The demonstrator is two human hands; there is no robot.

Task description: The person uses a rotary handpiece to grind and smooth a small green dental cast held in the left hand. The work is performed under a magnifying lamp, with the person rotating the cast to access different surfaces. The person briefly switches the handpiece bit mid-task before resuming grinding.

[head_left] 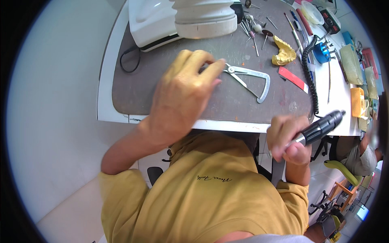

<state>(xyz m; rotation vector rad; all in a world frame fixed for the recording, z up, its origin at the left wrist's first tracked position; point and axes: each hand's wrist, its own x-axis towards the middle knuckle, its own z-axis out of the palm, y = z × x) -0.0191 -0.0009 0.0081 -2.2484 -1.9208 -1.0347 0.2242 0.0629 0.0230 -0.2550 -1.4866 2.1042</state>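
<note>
My left hand [184, 87] is over the grey work mat, its fingers curled round the handle end of a metal dental caliper [265, 85]. The caliper's curved jaws point right and lie flat on or just above the mat. Between my fingers shows something dark that I cannot make out. At the front right corner of the table, my right hand [287, 137] grips a black and silver handpiece [324, 127], slightly blurred. Its back end points right, joined to a coiled black cord [308, 77]. Any bur at its tip is hidden by my fingers.
A yellow dental cast [283, 52] and a red strip [292, 79] lie right of the caliper. Behind are several rotary burs [255, 30] and a white suction hose [206, 24]. Baskets [351, 62] and a blue bur stand [323, 52] line the right side. Another person [358, 156] sits beyond.
</note>
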